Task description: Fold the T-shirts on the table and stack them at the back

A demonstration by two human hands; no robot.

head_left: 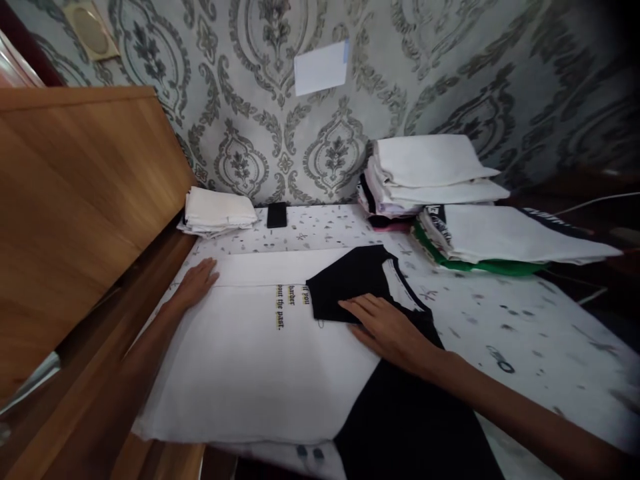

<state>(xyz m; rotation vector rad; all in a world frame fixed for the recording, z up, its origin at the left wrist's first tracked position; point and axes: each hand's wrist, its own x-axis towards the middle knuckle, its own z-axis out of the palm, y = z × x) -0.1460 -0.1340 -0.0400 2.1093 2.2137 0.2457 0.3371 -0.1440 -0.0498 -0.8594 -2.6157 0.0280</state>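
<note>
A white shirt with black sleeves and printed lettering lies across the patterned cloth. Its far side is folded over toward the middle, with one black sleeve lying on top. My left hand rests at the shirt's left edge, fingers stretched out and holding nothing. On the folded black sleeve and the white fabric beside it lies my right hand, palm down with fingers extended. The other black sleeve spreads toward the near right edge.
A small folded white stack and a black phone sit near the wall. Two taller stacks of folded clothes stand at the back right. A wooden panel rises on the left.
</note>
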